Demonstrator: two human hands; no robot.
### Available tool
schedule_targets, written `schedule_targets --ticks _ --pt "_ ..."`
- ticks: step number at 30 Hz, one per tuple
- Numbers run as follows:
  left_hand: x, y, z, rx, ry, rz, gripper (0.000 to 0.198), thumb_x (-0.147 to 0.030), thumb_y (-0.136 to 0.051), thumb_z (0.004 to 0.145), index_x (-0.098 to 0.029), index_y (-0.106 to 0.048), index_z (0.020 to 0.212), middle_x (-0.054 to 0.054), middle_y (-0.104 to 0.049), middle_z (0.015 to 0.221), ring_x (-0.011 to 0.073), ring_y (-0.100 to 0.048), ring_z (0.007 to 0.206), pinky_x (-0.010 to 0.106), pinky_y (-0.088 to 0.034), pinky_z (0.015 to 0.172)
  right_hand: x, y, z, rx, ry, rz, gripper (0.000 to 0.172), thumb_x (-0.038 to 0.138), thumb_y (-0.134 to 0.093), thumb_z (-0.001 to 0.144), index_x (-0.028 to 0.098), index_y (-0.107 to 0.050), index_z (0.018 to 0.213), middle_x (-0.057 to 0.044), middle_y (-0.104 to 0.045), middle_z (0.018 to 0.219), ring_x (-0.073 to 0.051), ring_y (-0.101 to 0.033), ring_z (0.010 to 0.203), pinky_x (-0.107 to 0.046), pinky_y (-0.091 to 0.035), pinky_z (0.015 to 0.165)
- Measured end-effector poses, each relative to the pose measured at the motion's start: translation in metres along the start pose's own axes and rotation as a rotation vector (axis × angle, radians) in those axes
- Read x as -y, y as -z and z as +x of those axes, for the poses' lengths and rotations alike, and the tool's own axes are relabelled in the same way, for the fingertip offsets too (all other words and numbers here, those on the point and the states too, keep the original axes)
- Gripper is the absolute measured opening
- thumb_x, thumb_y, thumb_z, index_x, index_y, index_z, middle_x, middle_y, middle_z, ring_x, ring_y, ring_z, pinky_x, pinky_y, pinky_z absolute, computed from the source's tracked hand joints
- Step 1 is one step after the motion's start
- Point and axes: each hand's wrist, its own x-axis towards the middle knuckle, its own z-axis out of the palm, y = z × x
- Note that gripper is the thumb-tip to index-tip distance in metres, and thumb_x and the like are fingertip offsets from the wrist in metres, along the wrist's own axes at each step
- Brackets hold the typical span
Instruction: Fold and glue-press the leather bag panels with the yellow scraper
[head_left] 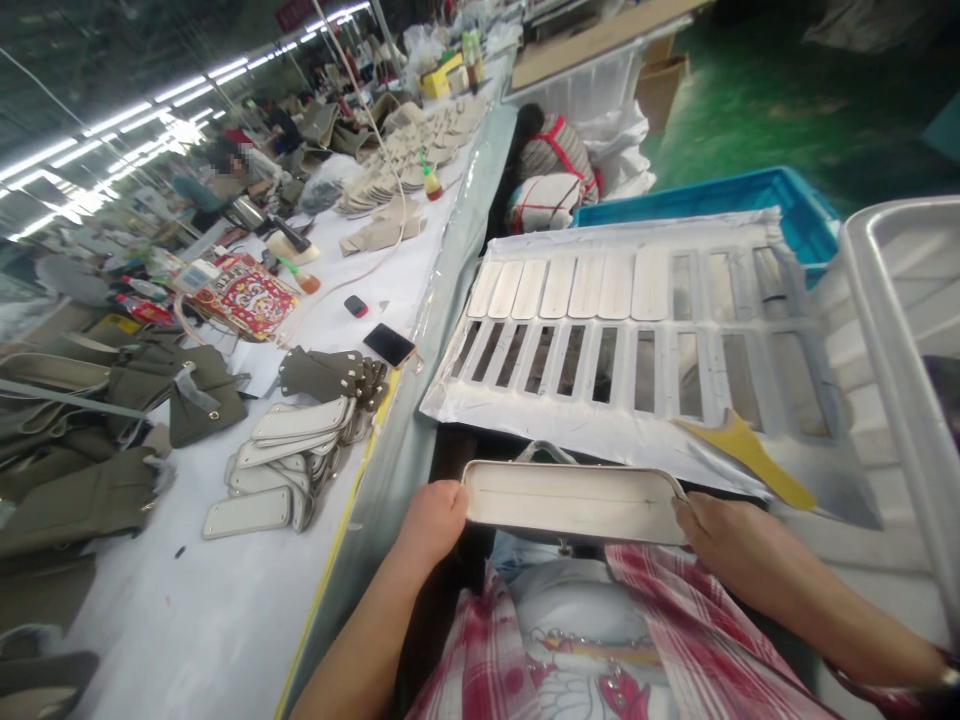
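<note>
In front of my body I hold a handbag [574, 500] by both ends, its long cream face with a raised rim turned up towards me. A thin line runs along that face, and a grey strap loop shows at its far edge. My left hand [439, 520] is closed on the left end, thumb at the rim. My right hand [712, 530] grips the right end the same way. The rest of the bag is hidden below. Just beyond lies a white slotted rack [637, 335], with several cream strips [555, 288] over its far row of slots.
A yellow-handled scraper [757, 465] lies on the rack's near right corner. To the left, the table [225, 610] carries stacked cream base pieces [285, 460], olive bag parts [202, 395], a phone [388, 344] and glue bottles [431, 180]. A blue crate [705, 200] and a pale bin [892, 400] stand right.
</note>
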Motion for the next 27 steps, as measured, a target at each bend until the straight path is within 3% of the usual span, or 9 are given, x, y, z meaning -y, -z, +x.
schedule_targets --ticks 6,12,19,27 --pt "0.008 -0.005 -0.003 -0.039 -0.028 -0.044 0.041 -0.033 -0.032 0.091 -0.016 -0.052 0.060 0.003 -0.055 0.059 0.0136 -0.048 0.059 0.026 -0.029 0.056 0.002 -0.003 -0.002 0.021 -0.008 -0.020 0.016 0.002 -0.044 0.074 0.010 -0.058 0.078 -0.013 -0.060 0.072 -0.020 -0.057 0.055 -0.029 -0.038 0.049" --pt "0.023 -0.015 -0.013 0.042 0.059 -0.513 0.060 -0.048 -0.015 0.094 -0.014 -0.060 0.074 0.006 -0.063 0.066 0.0158 -0.057 0.061 0.025 -0.040 0.058 0.003 0.002 -0.003 0.003 0.059 -0.082 0.016 0.002 -0.046 0.074 0.009 -0.059 0.081 -0.013 -0.060 0.073 -0.023 -0.058 0.057 -0.031 -0.041 0.051" --pt "0.008 -0.012 -0.006 -0.087 0.064 -0.175 0.033 -0.031 -0.042 0.083 -0.016 -0.051 0.055 -0.001 -0.049 0.047 0.0121 -0.047 0.050 0.023 -0.029 0.051 0.006 0.011 -0.002 0.047 -0.003 -0.028 0.017 0.003 -0.045 0.075 0.009 -0.059 0.081 -0.013 -0.061 0.074 -0.023 -0.060 0.059 -0.032 -0.041 0.053" --pt "0.005 -0.013 -0.004 -0.151 0.038 -0.149 0.032 -0.025 -0.040 0.080 -0.017 -0.043 0.049 -0.002 -0.042 0.046 0.0116 -0.040 0.051 0.025 -0.021 0.052 0.011 0.025 0.001 0.142 -0.124 0.084 0.015 0.004 -0.045 0.079 0.011 -0.058 0.082 -0.011 -0.062 0.072 -0.022 -0.061 0.062 -0.029 -0.039 0.053"
